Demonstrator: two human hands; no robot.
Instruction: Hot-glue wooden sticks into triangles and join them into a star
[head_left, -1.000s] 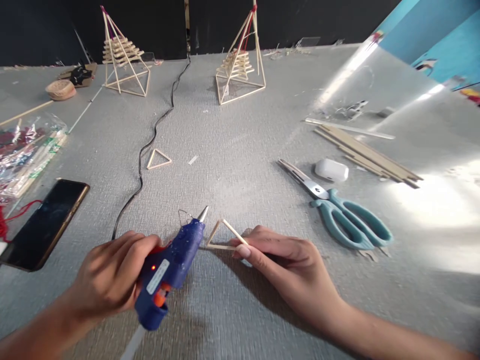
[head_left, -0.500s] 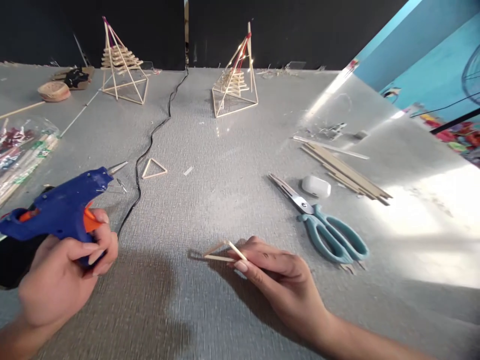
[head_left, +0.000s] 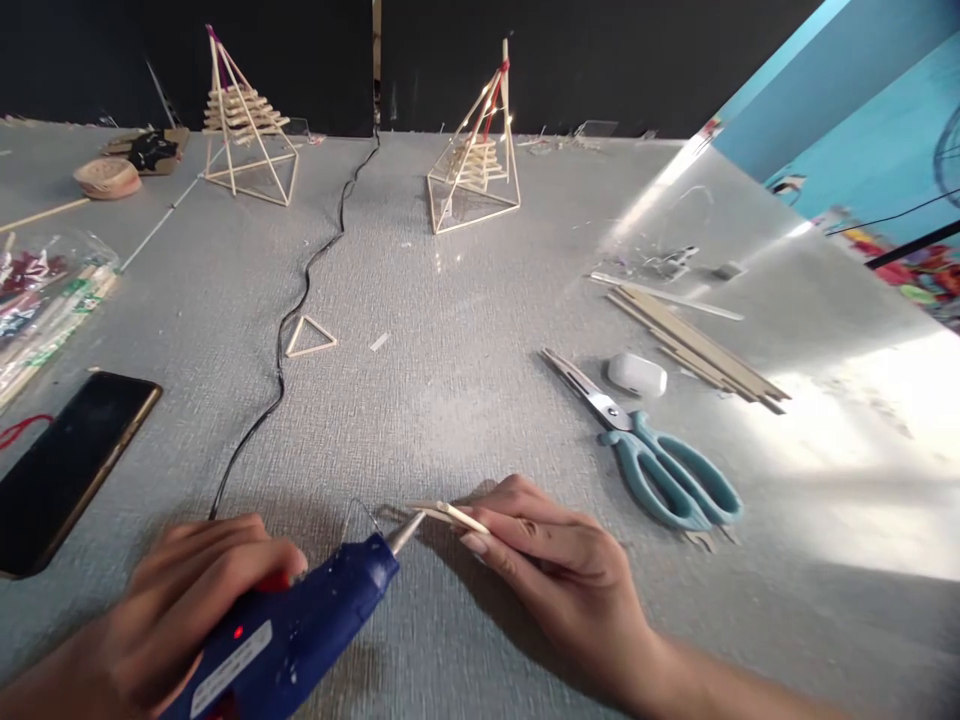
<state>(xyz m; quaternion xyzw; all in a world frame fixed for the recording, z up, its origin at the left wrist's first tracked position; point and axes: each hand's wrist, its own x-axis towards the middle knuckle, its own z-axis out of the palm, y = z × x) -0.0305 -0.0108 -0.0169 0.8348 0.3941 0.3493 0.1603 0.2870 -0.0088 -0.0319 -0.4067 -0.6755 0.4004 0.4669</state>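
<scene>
My left hand [head_left: 210,590] is wrapped round a blue hot glue gun [head_left: 315,620], whose red light glows on its side. The metal nozzle points up and right, its tip at or very near the left part of a small wooden stick triangle [head_left: 461,518]. That triangle is pinched between thumb and fingers of my right hand [head_left: 555,560], just above the table; the fingers hide part of it. Farther back, a second small stick triangle [head_left: 311,338] lies flat beside a black cable [head_left: 281,370].
Blue-handled scissors [head_left: 667,470], a white case [head_left: 637,375] and flat wooden strips [head_left: 690,345] lie on the right. A phone [head_left: 71,470] and bagged sticks [head_left: 56,310] are on the left. Two stick pyramids [head_left: 251,150] stand at the back, with a tape roll [head_left: 107,179] nearby.
My left hand has brought the glue gun right and down, turning it so the nozzle meets the held triangle. The phone has come into sight. The triangle is now tilted flatter.
</scene>
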